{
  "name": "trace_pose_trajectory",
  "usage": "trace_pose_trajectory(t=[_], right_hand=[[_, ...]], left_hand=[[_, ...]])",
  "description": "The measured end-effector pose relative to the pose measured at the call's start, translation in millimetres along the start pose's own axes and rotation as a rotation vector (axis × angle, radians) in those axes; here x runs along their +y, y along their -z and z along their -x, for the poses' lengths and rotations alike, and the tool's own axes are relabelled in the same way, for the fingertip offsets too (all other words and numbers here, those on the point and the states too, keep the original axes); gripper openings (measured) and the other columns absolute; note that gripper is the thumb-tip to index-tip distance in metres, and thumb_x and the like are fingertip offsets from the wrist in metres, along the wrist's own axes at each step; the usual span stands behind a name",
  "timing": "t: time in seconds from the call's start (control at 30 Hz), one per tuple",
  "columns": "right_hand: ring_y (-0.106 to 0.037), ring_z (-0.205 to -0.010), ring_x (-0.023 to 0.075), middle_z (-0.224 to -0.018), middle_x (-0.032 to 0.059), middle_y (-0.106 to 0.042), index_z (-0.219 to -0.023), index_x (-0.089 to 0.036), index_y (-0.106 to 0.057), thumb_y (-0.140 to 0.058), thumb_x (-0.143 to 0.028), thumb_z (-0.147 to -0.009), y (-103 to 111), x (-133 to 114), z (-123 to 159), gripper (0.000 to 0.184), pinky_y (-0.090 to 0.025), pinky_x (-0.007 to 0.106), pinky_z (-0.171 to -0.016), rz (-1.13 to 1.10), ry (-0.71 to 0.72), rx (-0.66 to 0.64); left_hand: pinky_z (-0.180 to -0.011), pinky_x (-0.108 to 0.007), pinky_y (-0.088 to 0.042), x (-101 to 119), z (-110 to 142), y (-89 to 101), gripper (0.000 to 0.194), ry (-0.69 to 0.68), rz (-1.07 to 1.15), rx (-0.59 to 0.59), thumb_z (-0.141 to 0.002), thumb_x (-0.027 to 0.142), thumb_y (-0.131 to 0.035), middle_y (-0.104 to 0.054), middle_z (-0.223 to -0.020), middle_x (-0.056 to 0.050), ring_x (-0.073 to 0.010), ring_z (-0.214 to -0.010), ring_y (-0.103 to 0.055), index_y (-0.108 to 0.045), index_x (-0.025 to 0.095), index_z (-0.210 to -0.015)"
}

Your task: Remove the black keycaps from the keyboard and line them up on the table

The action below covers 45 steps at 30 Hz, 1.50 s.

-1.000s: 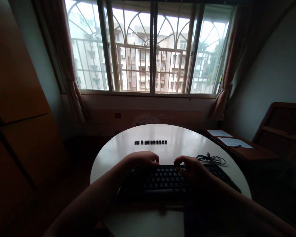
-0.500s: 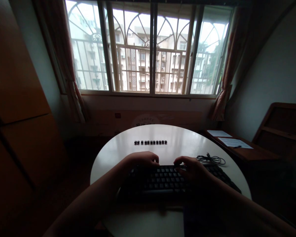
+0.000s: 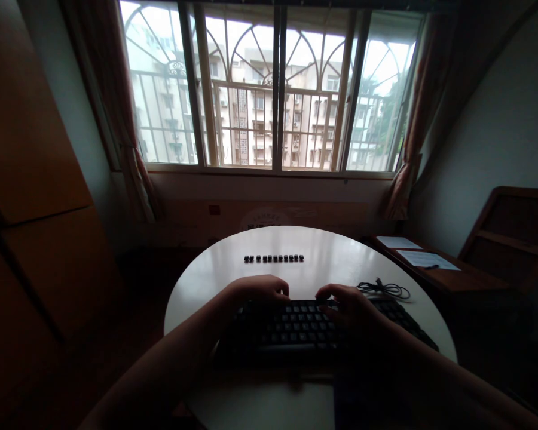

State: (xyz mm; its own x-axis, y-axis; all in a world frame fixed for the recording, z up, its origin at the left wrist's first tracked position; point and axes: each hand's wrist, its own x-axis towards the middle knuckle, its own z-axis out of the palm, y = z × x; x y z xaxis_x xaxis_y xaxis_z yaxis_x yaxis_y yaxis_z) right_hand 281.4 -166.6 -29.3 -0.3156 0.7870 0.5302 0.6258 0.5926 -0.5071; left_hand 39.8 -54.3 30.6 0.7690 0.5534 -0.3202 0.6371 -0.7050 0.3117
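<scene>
A black keyboard (image 3: 296, 325) lies across the near part of the round white table. My left hand (image 3: 265, 288) is bent over its back left edge, fingers curled down against it; the fingertips are partly hidden. Over the top row, right of the middle, my right hand (image 3: 343, 301) has thumb and forefinger closed around a small dark keycap, hard to see in the shade. Beyond the keyboard, several black keycaps (image 3: 275, 258) stand in a row, with a wider gap toward the left end.
A bundled black cable (image 3: 385, 290) rests on the white table (image 3: 327, 245) behind the keyboard's right part. To the right, a brown wooden surface holds paper sheets (image 3: 428, 259) and a pen (image 3: 431, 266). A dark flat thing covers the table's near edge.
</scene>
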Motion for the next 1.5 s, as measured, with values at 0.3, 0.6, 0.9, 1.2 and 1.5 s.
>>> trace_pose_trajectory(t=[0.3, 0.6, 0.9, 1.2, 1.5], right_hand=[[-0.063, -0.072, 0.0155, -0.089, 0.0016, -0.071, -0.101, -0.022, -0.066, -0.064, -0.023, -0.084, 1.1, 0.4, -0.5, 0.017, -0.05, 0.025, -0.064, -0.027, 0.009, -0.053], [-0.06, -0.066, 0.0133, -0.084, -0.0001, -0.07, -0.1, -0.023, -0.066, -0.064, -0.022, -0.083, 1.0, 1.4, 0.8, 0.017, -0.047, 0.023, -0.06, -0.02, -0.012, -0.047], [-0.058, -0.065, 0.0124, -0.082, -0.0005, -0.068, -0.1, -0.022, -0.066, -0.063, -0.022, -0.083, 2.1, -0.3, -0.5, 0.016, -0.045, 0.022, -0.058, -0.04, -0.018, -0.071], [-0.054, -0.062, 0.0118, -0.075, -0.0012, -0.064, -0.099, -0.02, -0.066, -0.062, -0.026, -0.084, 3.0, -1.0, -1.1, 0.016, -0.042, 0.021, -0.056, -0.046, -0.062, -0.125], [-0.053, -0.063, 0.0116, -0.075, -0.0014, -0.063, -0.099, -0.02, -0.066, -0.062, -0.026, -0.085, 3.8, -0.8, -1.0, 0.016, -0.042, 0.021, -0.058, -0.061, -0.076, -0.15]], left_hand=[[-0.069, -0.028, -0.048, -1.5, -0.1, 0.0, 0.034, 0.003, 0.011, -0.01, -0.088, 0.042, -0.052, -0.07, -0.104, -0.006, -0.0206, -0.086, -0.064, -0.068, 0.021, -0.11], [-0.069, -0.027, -0.048, 1.2, 0.4, 0.7, 0.033, 0.022, 0.009, -0.012, -0.088, 0.042, -0.053, -0.07, -0.104, -0.005, -0.0206, -0.088, -0.064, -0.068, 0.022, -0.109], [-0.07, -0.027, -0.048, 0.5, 0.6, 0.9, 0.035, 0.015, 0.006, -0.012, -0.089, 0.044, -0.052, -0.07, -0.104, -0.006, -0.0205, -0.087, -0.063, -0.068, 0.022, -0.11], [-0.07, -0.027, -0.048, -1.5, -1.3, -0.8, 0.035, 0.003, -0.014, -0.006, -0.089, 0.043, -0.051, -0.07, -0.103, -0.005, -0.0199, -0.087, -0.063, -0.068, 0.022, -0.111], [-0.071, -0.027, -0.048, 1.4, 1.8, 1.1, 0.035, 0.012, -0.016, -0.011, -0.088, 0.043, -0.052, -0.07, -0.107, -0.005, -0.0202, -0.089, -0.063, -0.068, 0.021, -0.111]])
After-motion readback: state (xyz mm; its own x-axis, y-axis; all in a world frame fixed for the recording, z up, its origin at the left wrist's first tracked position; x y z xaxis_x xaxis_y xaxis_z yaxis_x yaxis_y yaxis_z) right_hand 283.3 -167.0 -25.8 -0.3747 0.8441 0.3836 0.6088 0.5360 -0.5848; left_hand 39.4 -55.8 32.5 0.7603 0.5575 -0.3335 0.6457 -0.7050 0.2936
